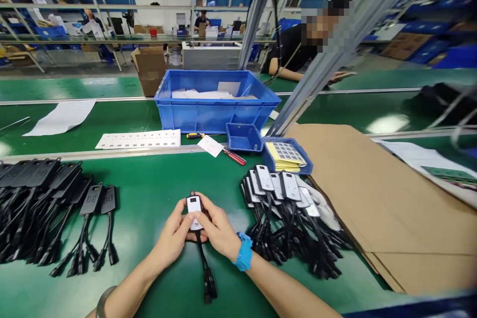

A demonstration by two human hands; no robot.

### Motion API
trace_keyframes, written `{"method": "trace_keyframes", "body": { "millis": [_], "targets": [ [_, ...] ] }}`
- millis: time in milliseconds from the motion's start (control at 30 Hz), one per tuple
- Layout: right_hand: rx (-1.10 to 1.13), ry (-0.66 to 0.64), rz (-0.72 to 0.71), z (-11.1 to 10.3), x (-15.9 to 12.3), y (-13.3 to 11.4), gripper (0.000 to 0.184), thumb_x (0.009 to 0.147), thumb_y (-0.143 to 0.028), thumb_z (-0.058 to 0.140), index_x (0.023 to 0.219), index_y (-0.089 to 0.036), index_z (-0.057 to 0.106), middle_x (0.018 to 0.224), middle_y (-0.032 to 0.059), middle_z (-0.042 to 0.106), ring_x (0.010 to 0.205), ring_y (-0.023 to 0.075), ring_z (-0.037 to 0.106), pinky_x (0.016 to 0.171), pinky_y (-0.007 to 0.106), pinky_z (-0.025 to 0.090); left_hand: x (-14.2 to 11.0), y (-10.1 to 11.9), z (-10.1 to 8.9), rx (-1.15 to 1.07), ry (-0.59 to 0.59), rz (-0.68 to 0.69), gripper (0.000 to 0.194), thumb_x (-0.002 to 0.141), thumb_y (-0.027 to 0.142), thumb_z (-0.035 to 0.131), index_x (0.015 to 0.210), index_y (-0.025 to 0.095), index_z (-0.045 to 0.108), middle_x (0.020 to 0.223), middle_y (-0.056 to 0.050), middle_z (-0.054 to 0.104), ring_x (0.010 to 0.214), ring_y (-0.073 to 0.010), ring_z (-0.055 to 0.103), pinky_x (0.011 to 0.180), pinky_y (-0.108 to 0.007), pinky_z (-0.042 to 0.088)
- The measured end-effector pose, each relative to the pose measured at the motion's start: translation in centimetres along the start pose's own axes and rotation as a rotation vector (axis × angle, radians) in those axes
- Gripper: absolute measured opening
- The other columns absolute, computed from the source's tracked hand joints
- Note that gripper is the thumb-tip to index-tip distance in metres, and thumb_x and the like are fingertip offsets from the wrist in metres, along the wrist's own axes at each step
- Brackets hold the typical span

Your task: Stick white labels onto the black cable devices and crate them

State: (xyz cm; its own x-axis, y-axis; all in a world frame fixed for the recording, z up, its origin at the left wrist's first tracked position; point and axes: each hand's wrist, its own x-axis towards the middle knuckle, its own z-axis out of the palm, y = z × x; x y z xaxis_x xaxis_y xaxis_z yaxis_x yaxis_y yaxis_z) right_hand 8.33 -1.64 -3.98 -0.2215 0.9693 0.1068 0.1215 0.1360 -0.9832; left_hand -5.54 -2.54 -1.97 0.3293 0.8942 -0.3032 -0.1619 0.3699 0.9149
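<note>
Both hands meet at the front middle of the green table. My left hand (172,234) and my right hand (217,228) pinch a small black adapter (194,204) with a white label on its face. Its black cable (205,271) trails toward me and ends in plugs. A blue band sits on my right wrist. To the right lies a pile of labelled adapters (283,194) with tangled cables. To the left is a row of plain black adapters (48,194) without white faces.
A big blue bin (214,114) holds white sheets behind the work spot. Beside it are a small blue tray (244,138), a tray of yellow label sheets (286,155), a red screwdriver (234,156) and a white sheet (139,139). Brown cardboard (376,198) covers the right. Another person sits beyond.
</note>
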Motion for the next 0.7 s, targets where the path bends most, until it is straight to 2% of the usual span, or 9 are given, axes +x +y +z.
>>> {"method": "trace_keyframes", "body": {
  "millis": [133,233,300,333,400,467,567,633,700],
  "targets": [
    [-0.261,0.014,-0.127,-0.9,0.6,-1.2,0.046,0.093,-0.029,0.048,0.138,-0.023,0.046,0.11,0.0082,0.066,0.094,0.0221,0.063,0.083,0.035,0.052,0.6,0.3,-0.7,0.045,0.035,0.06,0.045,0.086,0.044,0.059,0.124,0.022,0.046,0.104,-0.006,0.067,0.091,-0.0206,0.065,0.081,-0.032,0.053],
    [-0.55,0.156,-0.186,-3.7,-0.1,-2.8,0.036,0.091,-0.033,0.054,0.125,-0.023,0.055,0.108,0.01,0.063,0.096,0.0244,0.062,0.083,0.036,0.051,1.1,1.0,-1.4,0.143,0.047,0.138,0.035,0.078,0.041,0.07,0.103,0.02,0.058,0.102,-0.006,0.067,0.096,-0.0206,0.062,0.088,-0.031,0.048],
    [-0.808,0.343,-0.128,-6.3,-1.5,-3.4,0.019,0.09,-0.035,0.056,0.103,-0.021,0.062,0.094,0.0098,0.065,0.084,0.0243,0.064,0.071,0.035,0.051,1.2,1.4,-1.6,0.134,0.067,0.129,0.039,0.07,0.039,0.077,0.099,0.02,0.058,0.096,-0.005,0.068,0.089,-0.0206,0.062,0.083,-0.031,0.049],
    [-0.948,0.431,-0.068,-7.6,-2.3,-3.5,0.018,0.09,-0.038,0.056,0.091,-0.021,0.062,0.085,0.0095,0.065,0.074,0.0239,0.065,0.063,0.033,0.049,1.2,1.6,-1.6,0.105,0.084,0.115,0.046,0.067,0.038,0.079,0.103,0.022,0.056,0.092,-0.004,0.067,0.085,-0.02,0.063,0.079,-0.031,0.05],
    [-1.187,0.522,0.09,-9.7,-3.7,-3.1,0.03,0.089,-0.046,0.056,0.074,-0.02,0.058,0.069,0.0092,0.064,0.058,0.023,0.063,0.05,0.031,0.042,1.0,1.8,-1.2,0.058,0.107,0.097,0.063,0.065,0.039,0.08,0.118,0.025,0.049,0.084,-0.001,0.065,0.078,-0.0185,0.062,0.075,-0.031,0.051],
    [-1.308,0.501,0.231,-10.6,-4.5,-2.6,0.039,0.086,-0.055,0.056,0.068,-0.02,0.056,0.061,0.0113,0.064,0.051,0.0248,0.063,0.045,0.03,0.037,0.9,2.0,-0.7,0.098,0.08,0.093,0.07,0.065,0.04,0.08,0.125,0.026,0.047,0.08,0.001,0.063,0.075,-0.0172,0.061,0.074,-0.029,0.051],
    [-1.287,0.434,0.354,-9.8,-4.4,-2.6,0.043,0.08,-0.059,0.062,0.079,-0.016,0.06,0.065,0.0162,0.069,0.058,0.0299,0.068,0.047,0.03,0.04,0.7,1.9,-0.3,0.284,-0.001,0.118,0.057,0.064,0.045,0.079,0.112,0.024,0.059,0.084,-0.001,0.064,0.077,-0.0173,0.061,0.074,-0.025,0.051],
    [-1.237,0.429,0.406,-9.0,-3.7,-3.0,0.039,0.079,-0.049,0.068,0.089,-0.012,0.06,0.073,0.0179,0.071,0.067,0.0317,0.07,0.051,0.031,0.045,1.0,1.4,-0.9,0.402,-0.015,0.163,0.05,0.062,0.049,0.079,0.103,0.024,0.063,0.09,-0.002,0.067,0.081,-0.0197,0.064,0.075,-0.025,0.052],
    [-1.234,0.392,0.397,-8.7,-2.8,-3.3,0.029,0.083,-0.034,0.063,0.095,-0.008,0.058,0.079,0.0188,0.071,0.072,0.0312,0.071,0.055,0.032,0.047,1.9,0.6,-2.2,0.539,-0.056,0.156,0.05,0.055,0.049,0.082,0.095,0.024,0.065,0.095,-0.002,0.069,0.086,-0.0241,0.067,0.074,-0.026,0.055]
  ]
}}
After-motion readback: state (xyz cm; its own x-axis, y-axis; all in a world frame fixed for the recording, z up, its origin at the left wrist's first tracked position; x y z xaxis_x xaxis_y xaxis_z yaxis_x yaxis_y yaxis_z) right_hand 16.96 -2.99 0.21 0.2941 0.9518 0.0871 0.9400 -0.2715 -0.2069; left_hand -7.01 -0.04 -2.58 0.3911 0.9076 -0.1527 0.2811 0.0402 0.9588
